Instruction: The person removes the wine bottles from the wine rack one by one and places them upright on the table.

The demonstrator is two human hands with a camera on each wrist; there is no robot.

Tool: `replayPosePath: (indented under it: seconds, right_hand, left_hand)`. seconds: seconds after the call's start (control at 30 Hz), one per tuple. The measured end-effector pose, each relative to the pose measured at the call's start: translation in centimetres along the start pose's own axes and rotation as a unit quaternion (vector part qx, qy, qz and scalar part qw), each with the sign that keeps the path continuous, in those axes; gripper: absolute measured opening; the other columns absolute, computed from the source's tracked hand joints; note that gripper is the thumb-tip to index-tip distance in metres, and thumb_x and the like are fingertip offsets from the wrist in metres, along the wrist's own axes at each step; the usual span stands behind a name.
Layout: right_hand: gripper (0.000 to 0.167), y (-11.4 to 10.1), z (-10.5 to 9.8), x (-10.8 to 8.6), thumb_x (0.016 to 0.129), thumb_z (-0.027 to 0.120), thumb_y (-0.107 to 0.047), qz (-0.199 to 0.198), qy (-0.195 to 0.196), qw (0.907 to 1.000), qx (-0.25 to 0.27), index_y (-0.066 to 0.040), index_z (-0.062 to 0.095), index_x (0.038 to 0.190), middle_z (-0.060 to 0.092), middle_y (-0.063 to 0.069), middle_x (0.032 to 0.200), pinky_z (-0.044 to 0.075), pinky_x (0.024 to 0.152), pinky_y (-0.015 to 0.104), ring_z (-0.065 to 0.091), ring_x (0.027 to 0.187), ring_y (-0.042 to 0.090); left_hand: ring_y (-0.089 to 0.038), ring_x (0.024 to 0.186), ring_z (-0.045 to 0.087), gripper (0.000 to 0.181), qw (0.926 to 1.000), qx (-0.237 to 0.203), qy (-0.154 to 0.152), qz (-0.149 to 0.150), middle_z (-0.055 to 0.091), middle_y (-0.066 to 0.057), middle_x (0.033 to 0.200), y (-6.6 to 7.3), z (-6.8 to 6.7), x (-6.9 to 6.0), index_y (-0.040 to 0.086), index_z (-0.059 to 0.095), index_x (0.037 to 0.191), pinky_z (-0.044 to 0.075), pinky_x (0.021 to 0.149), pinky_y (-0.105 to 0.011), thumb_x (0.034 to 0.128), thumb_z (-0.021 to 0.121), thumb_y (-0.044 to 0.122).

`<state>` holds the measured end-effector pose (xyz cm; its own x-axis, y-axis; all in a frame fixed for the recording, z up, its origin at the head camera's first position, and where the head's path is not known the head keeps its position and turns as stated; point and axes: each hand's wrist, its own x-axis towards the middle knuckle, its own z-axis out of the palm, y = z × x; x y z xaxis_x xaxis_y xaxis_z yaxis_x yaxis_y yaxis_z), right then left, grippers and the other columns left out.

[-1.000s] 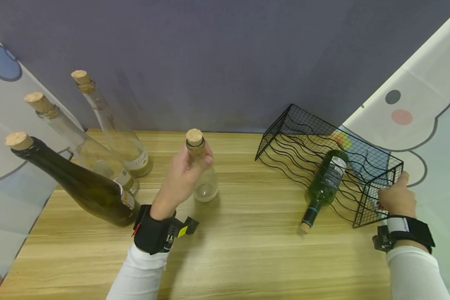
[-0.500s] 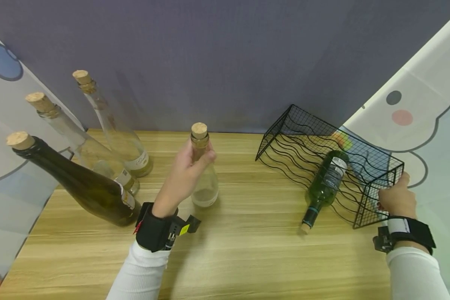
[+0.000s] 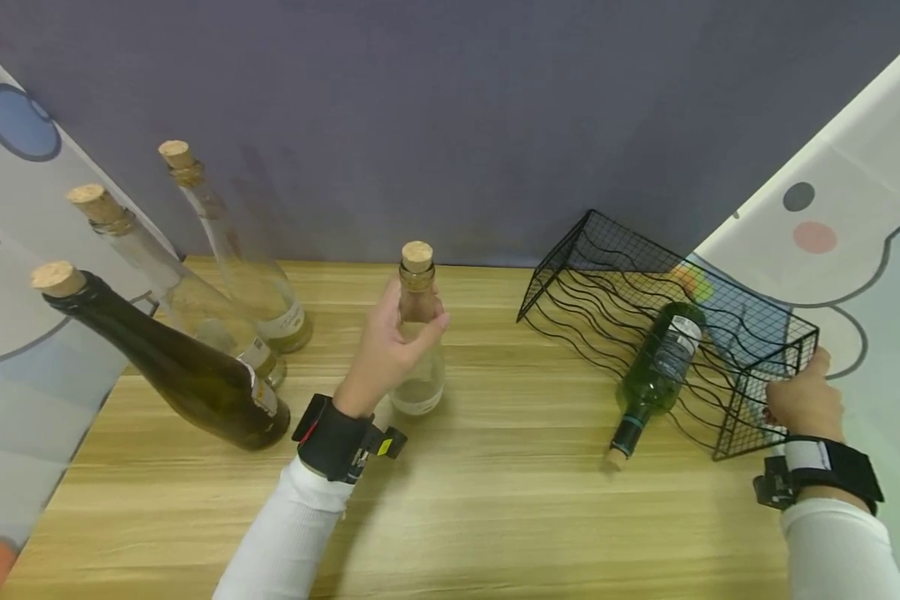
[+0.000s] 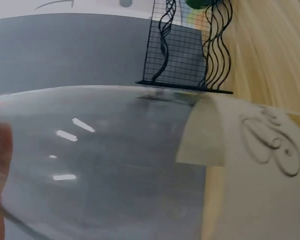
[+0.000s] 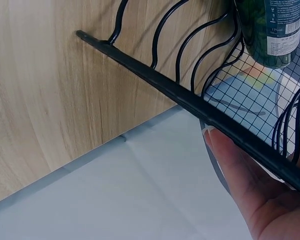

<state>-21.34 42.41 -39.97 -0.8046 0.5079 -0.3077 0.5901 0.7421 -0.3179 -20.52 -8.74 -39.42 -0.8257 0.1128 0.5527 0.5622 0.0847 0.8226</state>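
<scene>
My left hand (image 3: 393, 346) holds a clear glass bottle (image 3: 422, 379) by its neck, upright with a cork on top. In the left wrist view, the bottle's glass (image 4: 115, 165) and pale label (image 4: 260, 170) fill most of the picture. A black wire wine rack (image 3: 630, 242) stands at the right. On it lies a green wine bottle (image 3: 663, 358), its corked neck pointing toward the front. My right hand (image 3: 808, 400) grips the rack's right end; the right wrist view shows its thumb and fingers around the rack's bar (image 5: 155, 77).
At the left stand a dark corked bottle (image 3: 187, 375) and two clear corked bottles, one (image 3: 217, 308) beside it and one (image 3: 255, 275) farther back. A grey wall panel (image 3: 450, 125) borders the wooden table (image 3: 540, 508) behind.
My left hand has shifted the clear bottle slightly to the right. The right hand keeps its hold on the rack, and the whole head view has swung a little.
</scene>
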Motion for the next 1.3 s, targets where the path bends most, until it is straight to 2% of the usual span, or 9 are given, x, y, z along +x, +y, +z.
replayPosePath:
  seconds: [0.13, 0.27, 0.37, 0.47, 0.57, 0.77, 0.9, 1.3]
  right_hand:
    - [0.088, 0.1, -0.3, 0.0, 0.089, 0.039, -0.008, -0.004, 0.006, 1.0, -0.001, 0.003, -0.025, 0.148, 0.065, 0.028, 0.069, 0.045, 0.071, 0.059, 0.051, 0.094, 0.063]
    - [0.087, 0.2, -0.3, 0.2, 0.09, 0.039, -0.009, -0.006, 0.006, 1.0, -0.001, 0.002, -0.024, 0.149, 0.065, 0.029, 0.07, 0.044, 0.075, 0.061, 0.048, 0.1, 0.066]
    - [0.087, 0.3, -0.2, 0.3, 0.09, 0.039, -0.009, -0.007, 0.007, 0.9999, -0.002, 0.003, -0.024, 0.149, 0.065, 0.027, 0.068, 0.044, 0.074, 0.061, 0.05, 0.097, 0.065]
    - [0.087, 0.4, -0.1, 0.4, 0.089, 0.039, -0.008, -0.01, 0.011, 0.9999, -0.004, 0.003, -0.024, 0.149, 0.064, 0.027, 0.067, 0.045, 0.07, 0.059, 0.054, 0.089, 0.062]
    - [0.087, 0.5, 0.1, 0.3, 0.09, 0.039, -0.007, -0.006, 0.012, 0.9999, -0.001, 0.002, -0.024, 0.149, 0.063, 0.031, 0.071, 0.045, 0.067, 0.058, 0.055, 0.085, 0.06]
    - [0.087, 0.5, 0.2, 0.2, 0.091, 0.039, -0.008, 0.004, 0.007, 1.0, 0.002, 0.001, -0.025, 0.149, 0.062, 0.034, 0.076, 0.045, 0.068, 0.058, 0.053, 0.089, 0.061]
    - [0.088, 0.4, 0.2, 0.1, 0.09, 0.039, -0.008, 0.003, 0.005, 1.0, 0.002, 0.001, -0.025, 0.149, 0.061, 0.035, 0.077, 0.045, 0.068, 0.058, 0.052, 0.09, 0.061]
    - [0.087, 0.1, 0.0, -0.2, 0.091, 0.038, -0.007, 0.002, 0.008, 1.0, 0.006, 0.002, -0.026, 0.149, 0.064, 0.022, 0.064, 0.045, 0.066, 0.056, 0.06, 0.075, 0.052]
  left_hand:
    - [-0.009, 0.081, 0.06, 0.04, 0.9987, 0.009, 0.017, 0.046, 0.063, -0.016, 0.087, -0.6, 0.4, 0.0, -0.005, 0.049, 0.117, 0.051, 0.082, -0.026, 0.0821, 0.068, -0.007]
    - [-0.013, 0.079, 0.061, 0.035, 0.9941, 0.024, 0.033, 0.1, 0.064, -0.018, 0.087, -1.0, 0.5, 0.0, -0.009, 0.05, 0.112, 0.053, 0.079, -0.025, 0.0813, 0.066, -0.004]
    - [-0.017, 0.075, 0.062, 0.031, 0.9895, 0.039, 0.043, 0.133, 0.064, -0.019, 0.086, -1.3, 0.6, 0.1, -0.011, 0.051, 0.108, 0.054, 0.074, -0.024, 0.0805, 0.063, -0.001]
    - [-0.02, 0.07, 0.062, 0.03, 0.9869, 0.049, 0.051, 0.145, 0.064, -0.02, 0.084, -1.6, 0.6, 0.3, -0.011, 0.051, 0.105, 0.054, 0.071, -0.023, 0.0782, 0.06, -0.001]
    - [-0.021, 0.067, 0.063, 0.03, 0.986, 0.057, 0.057, 0.146, 0.065, -0.02, 0.081, -1.6, 0.6, 0.5, -0.01, 0.052, 0.104, 0.053, 0.068, -0.023, 0.0766, 0.059, 0.0]
    - [-0.019, 0.065, 0.063, 0.03, 0.9874, 0.068, 0.056, 0.132, 0.066, -0.017, 0.08, -1.6, 0.4, 0.6, -0.01, 0.052, 0.103, 0.054, 0.067, -0.025, 0.0752, 0.059, 0.001]
    - [-0.02, 0.067, 0.064, 0.031, 0.9887, 0.074, 0.051, 0.121, 0.067, -0.019, 0.081, -1.5, 0.2, 0.6, -0.009, 0.052, 0.104, 0.055, 0.07, -0.027, 0.0756, 0.06, 0.001]
    - [-0.021, 0.079, 0.062, 0.029, 0.9941, 0.067, 0.041, 0.074, 0.064, -0.02, 0.089, -1.5, -0.2, 0.9, -0.007, 0.049, 0.105, 0.052, 0.079, -0.027, 0.0782, 0.06, -0.004]
